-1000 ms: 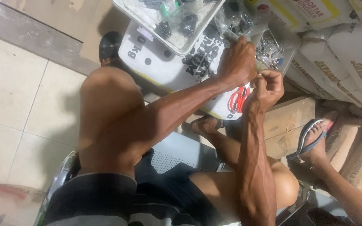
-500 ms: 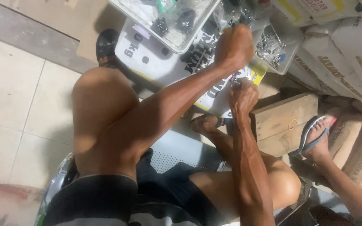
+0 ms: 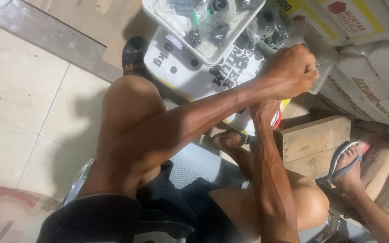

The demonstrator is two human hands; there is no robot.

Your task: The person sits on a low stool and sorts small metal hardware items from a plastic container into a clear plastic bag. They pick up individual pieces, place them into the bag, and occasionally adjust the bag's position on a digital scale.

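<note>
Pale tiled floor, with stacked paper sacks along the right side and a flat white printed sack lying under the work. On it rests a clear plastic tray of small black fittings; beside that, clear plastic bags of small dark parts, contents too small to identify. A wooden crate stands just beside the seated person's knee. Another person's sandalled foot rests at the crate's right edge. Change noted: since a second ago the left hand has moved up and right, from beside the right hand to the bags' edge; it is now clenched, fingers curled under, and whether they grip a bag or part cannot be told. The right hand is now mostly hidden beneath the left forearm; its grasp cannot be told. A small red item shows beside it, cut off. Judgement: another part is being fetched.
</note>
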